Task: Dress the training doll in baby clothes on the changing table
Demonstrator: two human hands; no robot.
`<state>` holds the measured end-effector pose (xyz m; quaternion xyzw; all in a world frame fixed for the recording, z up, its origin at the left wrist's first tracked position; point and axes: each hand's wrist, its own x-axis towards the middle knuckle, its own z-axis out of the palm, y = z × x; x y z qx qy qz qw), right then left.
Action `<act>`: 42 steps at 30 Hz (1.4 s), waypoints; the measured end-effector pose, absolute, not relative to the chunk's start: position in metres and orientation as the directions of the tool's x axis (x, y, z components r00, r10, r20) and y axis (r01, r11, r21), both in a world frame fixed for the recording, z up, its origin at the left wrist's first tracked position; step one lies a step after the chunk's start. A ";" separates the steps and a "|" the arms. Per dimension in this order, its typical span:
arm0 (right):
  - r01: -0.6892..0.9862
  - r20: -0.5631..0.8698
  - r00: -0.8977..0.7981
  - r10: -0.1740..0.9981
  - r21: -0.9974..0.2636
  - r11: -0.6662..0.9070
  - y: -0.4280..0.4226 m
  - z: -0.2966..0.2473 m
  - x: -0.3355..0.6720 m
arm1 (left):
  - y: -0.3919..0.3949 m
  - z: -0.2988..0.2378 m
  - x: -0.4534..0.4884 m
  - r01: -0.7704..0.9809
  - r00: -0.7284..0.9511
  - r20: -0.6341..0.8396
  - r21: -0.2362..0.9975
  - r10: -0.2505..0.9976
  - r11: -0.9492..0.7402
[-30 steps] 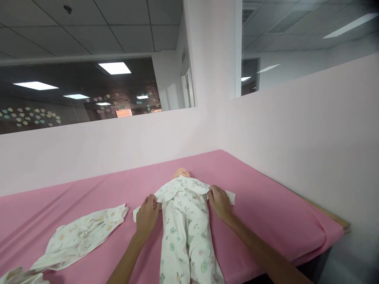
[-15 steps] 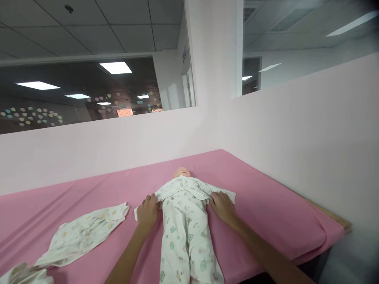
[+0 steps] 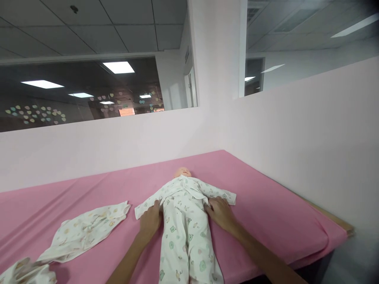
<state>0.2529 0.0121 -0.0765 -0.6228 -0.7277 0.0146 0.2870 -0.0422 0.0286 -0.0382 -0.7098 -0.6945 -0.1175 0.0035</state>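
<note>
A baby doll [image 3: 182, 172] lies on its back on the pink sheet [image 3: 266, 201], dressed in a white printed sleepsuit [image 3: 185, 221] with both sleeves spread out. My left hand [image 3: 150, 220] lies flat beside the doll's waist on the left, fingers stretched out against the suit's side below the left sleeve. My right hand [image 3: 220, 212] rests flat at the doll's other side, fingers touching the fabric under the right sleeve. Neither hand grips anything.
A second white printed garment [image 3: 85, 230] lies crumpled on the sheet to the left, and more white cloth [image 3: 26, 272] shows at the bottom left corner. Pale pink partition walls [image 3: 296, 130] close the bed at the back and right. The mattress edge [image 3: 340, 228] drops at right.
Both hands have slid down from the sleeves toward the doll's waist, letting go of the sleeve cloth, which now lies spread flat. The camera has shifted slightly.
</note>
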 end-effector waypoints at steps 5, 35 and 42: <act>0.916 0.417 -0.068 0.906 -0.333 0.222 -0.003 -0.081 0.268 | 0.009 -0.030 -0.053 0.997 0.052 0.103 0.053 0.993 -0.057; 0.839 0.670 -0.055 0.740 -0.371 0.398 0.005 -0.050 0.236 | 0.017 0.003 -0.029 0.965 0.182 0.591 0.045 0.786 -0.258; 0.750 0.542 -0.079 0.837 -0.520 0.408 -0.003 -0.069 0.243 | -0.032 -0.015 -0.021 0.846 0.247 0.561 0.272 0.790 -0.458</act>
